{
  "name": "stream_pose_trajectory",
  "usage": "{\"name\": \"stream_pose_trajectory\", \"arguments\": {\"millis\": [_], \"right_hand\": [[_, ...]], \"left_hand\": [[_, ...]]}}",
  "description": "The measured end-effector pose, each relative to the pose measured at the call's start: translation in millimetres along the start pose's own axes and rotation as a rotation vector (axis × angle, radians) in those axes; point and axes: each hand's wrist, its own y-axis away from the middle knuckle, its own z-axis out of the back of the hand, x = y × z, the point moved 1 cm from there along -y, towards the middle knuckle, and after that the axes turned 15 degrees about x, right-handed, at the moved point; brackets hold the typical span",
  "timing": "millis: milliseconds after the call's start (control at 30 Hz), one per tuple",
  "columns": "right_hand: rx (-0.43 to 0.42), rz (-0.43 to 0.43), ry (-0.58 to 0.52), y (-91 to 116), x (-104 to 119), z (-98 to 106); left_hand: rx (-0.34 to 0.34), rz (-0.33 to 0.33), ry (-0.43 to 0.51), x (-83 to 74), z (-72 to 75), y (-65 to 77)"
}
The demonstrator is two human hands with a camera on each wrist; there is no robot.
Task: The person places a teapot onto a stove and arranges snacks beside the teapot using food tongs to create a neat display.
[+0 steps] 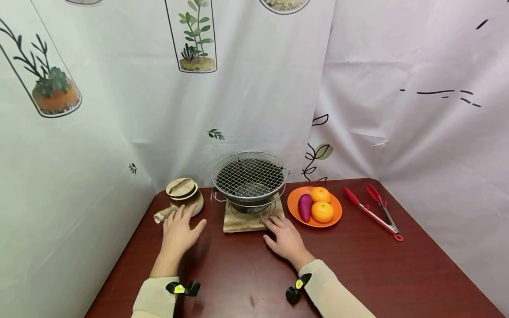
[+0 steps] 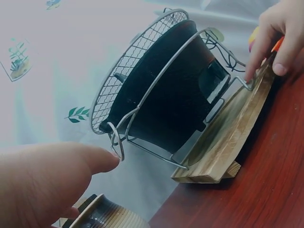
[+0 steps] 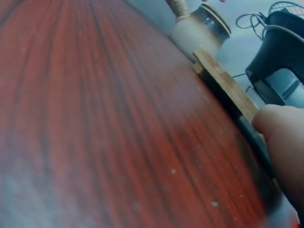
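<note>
My left hand (image 1: 179, 235) hovers by a small ceramic pot (image 1: 197, 206) with a wooden lid (image 1: 180, 188) and a wrapped side handle (image 1: 163, 215). Its fingers are spread, and whether they touch the pot cannot be told. In the middle, a black tabletop grill (image 2: 166, 95) topped with wire mesh (image 1: 251, 176) stands in a wire frame on a wooden board (image 1: 241, 222). My right hand (image 1: 287, 240) is at the board's front right part, fingers extended, with fingertips close to the wire foot (image 2: 242, 81). Neither hand holds anything.
Right of the grill, an orange plate (image 1: 293, 207) carries a purple eggplant-like item (image 1: 305, 208) and two orange fruits (image 1: 322, 212). Red-tipped tongs (image 1: 375, 216) lie spread farther right. White printed curtains (image 1: 254, 101) stand behind and beside the reddish-brown table (image 1: 238, 274).
</note>
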Motion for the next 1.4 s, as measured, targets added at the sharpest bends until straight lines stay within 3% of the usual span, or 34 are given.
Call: {"name": "stream_pose_trajectory", "arguments": {"millis": [333,533,667,1033,1400], "right_hand": [[0.029,0.008,0.064,0.8,-0.8,-2.5],[0.009,0.035,0.079,-1.2,-0.5,-3.9],[0.003,0.031,0.076,-1.2,-0.2,-3.3],[0.041,0.007,0.078,-0.4,0.2,-4.9],[0.052,0.001,0.086,-0.6,-0.4,-5.5]], "left_hand": [[-0.101,0.022,-0.010,15.4,7.5,-0.6],[-0.182,0.080,0.044,33.8,14.0,-4.5],[-0.201,0.113,0.029,48.4,18.8,-11.4],[-0.114,0.189,-0.026,78.8,27.3,-33.9],[0.033,0.252,0.027,92.6,27.4,-45.6]]}}
